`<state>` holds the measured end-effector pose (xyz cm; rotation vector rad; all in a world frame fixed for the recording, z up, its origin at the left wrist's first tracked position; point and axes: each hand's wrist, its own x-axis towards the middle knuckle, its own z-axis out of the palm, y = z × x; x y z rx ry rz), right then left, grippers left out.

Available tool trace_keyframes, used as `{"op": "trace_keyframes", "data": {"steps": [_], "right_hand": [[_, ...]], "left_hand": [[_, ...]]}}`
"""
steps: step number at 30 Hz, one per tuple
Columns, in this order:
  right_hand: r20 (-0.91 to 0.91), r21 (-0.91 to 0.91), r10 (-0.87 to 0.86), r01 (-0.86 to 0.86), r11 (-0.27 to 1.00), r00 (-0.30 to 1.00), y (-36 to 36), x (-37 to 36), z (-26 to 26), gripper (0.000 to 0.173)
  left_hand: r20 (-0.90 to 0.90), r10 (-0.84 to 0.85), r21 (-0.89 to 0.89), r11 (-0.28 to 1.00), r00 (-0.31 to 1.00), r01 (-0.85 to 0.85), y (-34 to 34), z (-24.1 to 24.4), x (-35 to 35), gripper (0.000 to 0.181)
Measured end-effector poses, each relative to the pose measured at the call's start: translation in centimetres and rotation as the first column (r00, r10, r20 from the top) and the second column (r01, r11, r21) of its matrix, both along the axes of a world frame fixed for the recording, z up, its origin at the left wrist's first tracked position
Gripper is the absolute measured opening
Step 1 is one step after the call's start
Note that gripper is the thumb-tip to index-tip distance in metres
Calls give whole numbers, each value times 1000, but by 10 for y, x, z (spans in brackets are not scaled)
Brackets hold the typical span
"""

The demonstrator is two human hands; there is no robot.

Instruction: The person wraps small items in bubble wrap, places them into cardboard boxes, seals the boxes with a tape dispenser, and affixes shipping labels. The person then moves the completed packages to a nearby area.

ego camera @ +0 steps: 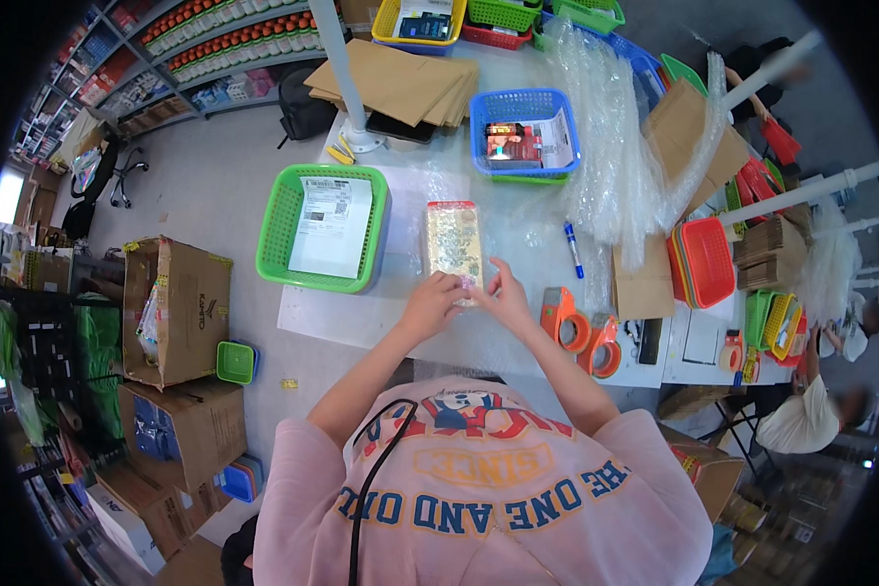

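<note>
A pale-yellow package (453, 238) with a red far edge, in clear, shiny wrapping, lies lengthwise before me on the white table (337, 315). My left hand (434, 302) grips its near end, with the fingers curled over the edge. Across from it, my right hand (509, 299) has its thumb at the package's near right corner and its index finger spread away. A small pinkish patch shows between the fingertips; what it is, I cannot tell. Left of the package stands a green basket (271, 249) holding a printed sheet (331, 231).
A blue basket (476, 146) with small boxes stands at the back. Bubble wrap (601, 146) and flat cardboard mailers (403, 80) lie nearby. To the right are a blue marker (573, 250) and two orange tape dispensers (557, 304) (609, 333). A white post (340, 69) rises behind.
</note>
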<state>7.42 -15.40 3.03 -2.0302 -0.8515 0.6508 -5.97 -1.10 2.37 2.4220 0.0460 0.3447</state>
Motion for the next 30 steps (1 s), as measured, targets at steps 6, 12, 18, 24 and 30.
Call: {"op": "trace_keyframes", "data": {"steps": [6,12,18,24,30], "right_hand": [[419,-395,816,-729,559,398,-103,-37,-15,69],[645,-259,573,-560,787,506,-101,-71,-70,65],[805,-128,417,-562,817,422,-98,-66,-78,43],[561,14,695,-844,536,450,-109,-51,-61,13],[603,109,544,-736,668,583,-113,-17,-25,16]], "left_hand": [[-41,-166,209,963,985,171,12,-22,5,46],[-18,-124,195,973,992,125,4,-17,12,66],[-18,-115,171,978,993,116,4,-16,14,75],[4,-49,201,979,999,47,-6,-17,16,72],[41,42,132,990,998,-47,-17,-25,7,48]]}}
